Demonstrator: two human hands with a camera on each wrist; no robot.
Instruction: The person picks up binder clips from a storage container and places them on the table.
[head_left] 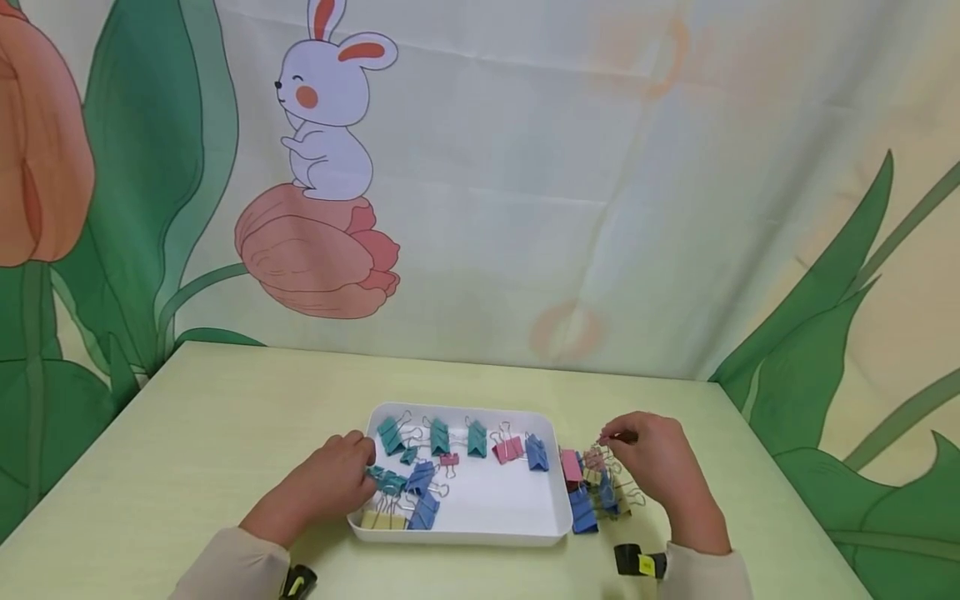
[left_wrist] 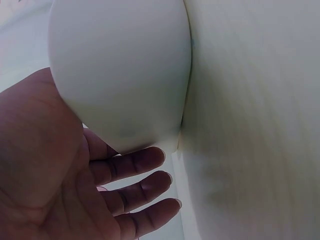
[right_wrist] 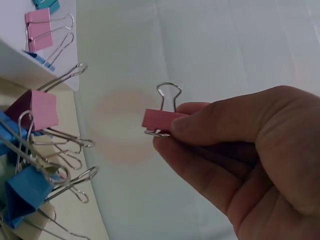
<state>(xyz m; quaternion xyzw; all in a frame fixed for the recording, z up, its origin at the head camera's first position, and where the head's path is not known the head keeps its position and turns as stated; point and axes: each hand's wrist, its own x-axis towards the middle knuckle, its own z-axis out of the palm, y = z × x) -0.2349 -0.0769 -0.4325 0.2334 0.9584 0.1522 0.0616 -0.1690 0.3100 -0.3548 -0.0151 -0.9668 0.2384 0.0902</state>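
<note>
1. The right hand (head_left: 654, 450) pinches a small pink clip (right_wrist: 159, 120) between thumb and forefinger, outside the tray (head_left: 510, 500), beyond its right wall; one wire loop points up, and the clip is apart from everything but the fingers.
2. The left hand (head_left: 337, 475) rests at the tray's left rim, fingers loosely extended outside the wall; its thumb is hidden in the left wrist view.
3. Just beside the tray's right wall lies a heap of clips (head_left: 583, 510), pink, blue and yellow; whether it touches the wall I cannot tell.
4. Inside, teal clips (head_left: 439, 437) line the back edge, followed rightward by a larger pink clip (head_left: 507, 450) and a blue clip (head_left: 536, 452) near the right wall.
5. Yellow clips (head_left: 384, 520) fill the near left corner.
6. The widest bare floor spans the tray's near right part.
7. Open tabletop (head_left: 262, 417) separates the tray from the table's back edge.
</note>
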